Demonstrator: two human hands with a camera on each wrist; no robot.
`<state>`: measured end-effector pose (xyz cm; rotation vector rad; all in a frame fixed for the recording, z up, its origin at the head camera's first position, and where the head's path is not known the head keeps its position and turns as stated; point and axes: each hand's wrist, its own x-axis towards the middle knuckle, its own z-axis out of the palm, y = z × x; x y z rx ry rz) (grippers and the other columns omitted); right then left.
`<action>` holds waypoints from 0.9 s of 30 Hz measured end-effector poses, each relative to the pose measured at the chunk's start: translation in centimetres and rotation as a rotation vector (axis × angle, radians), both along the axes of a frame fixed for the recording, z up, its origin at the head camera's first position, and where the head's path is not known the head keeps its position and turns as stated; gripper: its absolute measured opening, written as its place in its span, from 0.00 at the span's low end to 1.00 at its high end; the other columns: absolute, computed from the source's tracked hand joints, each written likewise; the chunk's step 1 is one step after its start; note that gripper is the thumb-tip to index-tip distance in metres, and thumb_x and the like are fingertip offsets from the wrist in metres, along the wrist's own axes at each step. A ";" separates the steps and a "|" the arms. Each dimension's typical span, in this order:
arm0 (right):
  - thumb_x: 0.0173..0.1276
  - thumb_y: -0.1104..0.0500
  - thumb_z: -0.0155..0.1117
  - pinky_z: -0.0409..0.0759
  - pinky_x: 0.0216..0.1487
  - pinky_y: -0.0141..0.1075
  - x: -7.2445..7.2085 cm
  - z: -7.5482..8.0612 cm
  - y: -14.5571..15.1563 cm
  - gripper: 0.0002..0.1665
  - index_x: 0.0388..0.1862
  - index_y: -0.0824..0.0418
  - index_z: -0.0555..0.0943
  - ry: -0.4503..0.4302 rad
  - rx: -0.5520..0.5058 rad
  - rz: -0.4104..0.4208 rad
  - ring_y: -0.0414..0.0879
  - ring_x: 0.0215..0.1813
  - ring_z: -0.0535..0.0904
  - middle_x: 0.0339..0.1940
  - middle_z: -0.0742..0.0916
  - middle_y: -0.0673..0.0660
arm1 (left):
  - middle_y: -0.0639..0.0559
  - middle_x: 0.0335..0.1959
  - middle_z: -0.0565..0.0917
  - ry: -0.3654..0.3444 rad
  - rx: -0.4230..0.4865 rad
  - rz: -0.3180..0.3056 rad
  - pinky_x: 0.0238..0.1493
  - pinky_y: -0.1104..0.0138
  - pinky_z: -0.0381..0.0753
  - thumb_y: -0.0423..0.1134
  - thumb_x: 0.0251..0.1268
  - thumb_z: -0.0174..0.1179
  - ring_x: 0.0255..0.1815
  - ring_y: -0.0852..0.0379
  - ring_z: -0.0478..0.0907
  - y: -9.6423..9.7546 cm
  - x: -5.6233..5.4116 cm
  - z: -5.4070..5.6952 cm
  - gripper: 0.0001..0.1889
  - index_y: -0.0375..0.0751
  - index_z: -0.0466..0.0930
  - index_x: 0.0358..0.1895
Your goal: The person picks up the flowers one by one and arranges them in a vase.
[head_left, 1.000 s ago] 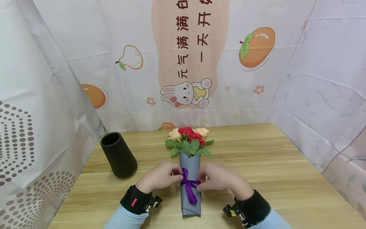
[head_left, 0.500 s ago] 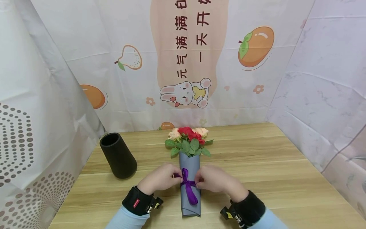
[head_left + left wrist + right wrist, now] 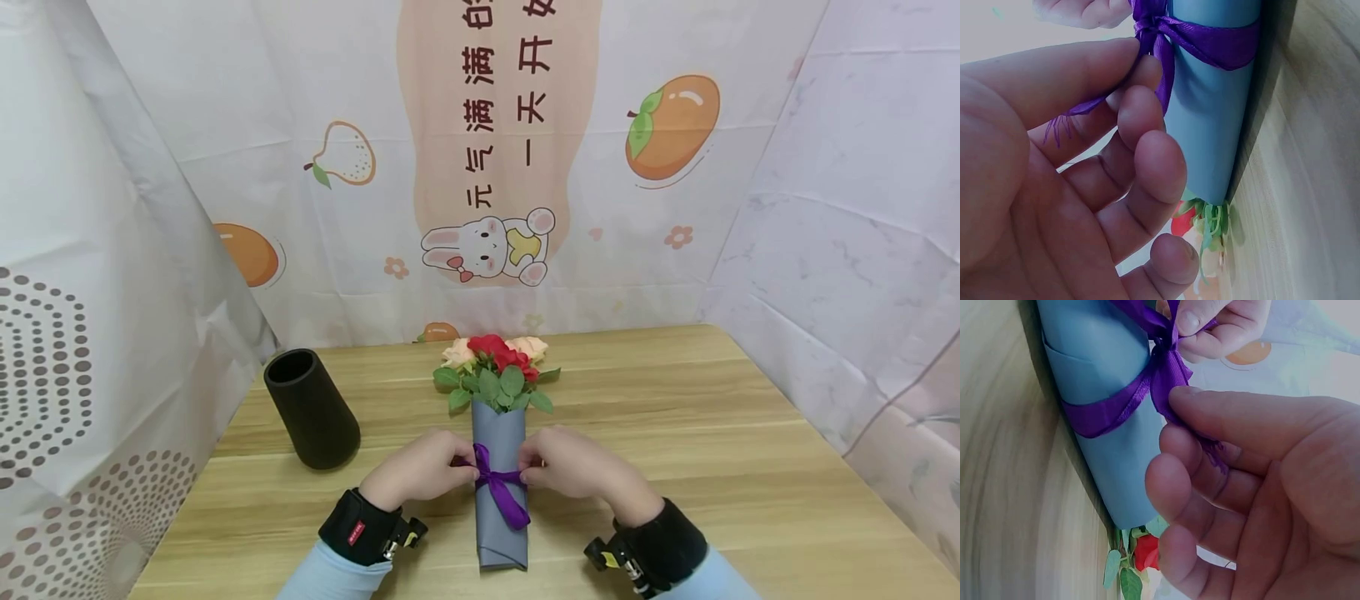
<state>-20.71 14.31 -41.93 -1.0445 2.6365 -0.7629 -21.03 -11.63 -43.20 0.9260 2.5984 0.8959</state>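
Observation:
A bouquet of red and peach roses (image 3: 501, 354) lies on the table, wrapped in grey-blue paper (image 3: 498, 429). Round its middle a purple ribbon (image 3: 507, 502) is tied, with a knot and a loop on top. My left hand (image 3: 423, 468), at the left of the wrap, pinches one frayed ribbon end between thumb and forefinger; that tail (image 3: 1088, 106) trails over the fingers in the left wrist view. On the opposite side my right hand (image 3: 572, 467) pinches another ribbon end, whose frayed tip (image 3: 1216, 453) pokes out past the fingers in the right wrist view.
A black vase (image 3: 313, 408) stands on the wooden table (image 3: 675, 400) to the left of the bouquet. Printed cloth (image 3: 285, 225) hangs behind the table and on both sides. Each wrist wears a black strap (image 3: 360, 527) with a small camera.
My right hand has closed on the ribbon, moved in toward the knot, then drawn back slightly right. The hanging ribbon loop has swung to the right. My left hand stays nearly in place.

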 end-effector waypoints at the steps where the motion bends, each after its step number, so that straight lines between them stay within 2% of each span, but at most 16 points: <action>1: 0.68 0.61 0.71 0.69 0.27 0.31 0.0 0.0 0.1 0.16 0.21 0.49 0.79 -0.003 -0.001 -0.003 0.34 0.24 0.70 0.20 0.76 0.40 | 0.64 0.20 0.73 0.003 -0.001 0.002 0.24 0.72 0.67 0.38 0.71 0.65 0.21 0.67 0.68 0.0 0.0 0.0 0.09 0.43 0.86 0.29; 7: 0.68 0.60 0.70 0.66 0.24 0.29 -0.1 0.0 0.4 0.16 0.21 0.48 0.78 -0.009 0.000 -0.019 0.33 0.21 0.68 0.19 0.75 0.39 | 0.65 0.19 0.72 0.028 -0.002 -0.007 0.24 0.72 0.66 0.37 0.71 0.65 0.21 0.67 0.67 -0.2 0.0 0.0 0.09 0.44 0.86 0.29; 18: 0.67 0.62 0.71 0.65 0.25 0.30 -0.3 0.1 1.0 0.16 0.21 0.49 0.79 -0.006 -0.015 -0.026 0.33 0.21 0.67 0.19 0.75 0.40 | 0.66 0.19 0.70 0.037 0.006 -0.031 0.24 0.73 0.65 0.35 0.71 0.64 0.20 0.69 0.66 -0.5 0.1 0.0 0.10 0.42 0.85 0.28; 27: 0.67 0.63 0.71 0.69 0.26 0.32 -0.4 0.1 1.8 0.14 0.23 0.48 0.82 -0.020 -0.003 -0.054 0.34 0.23 0.70 0.19 0.79 0.40 | 0.64 0.17 0.68 0.012 0.007 -0.003 0.22 0.73 0.62 0.36 0.71 0.64 0.18 0.68 0.65 -0.9 0.2 0.3 0.11 0.42 0.83 0.27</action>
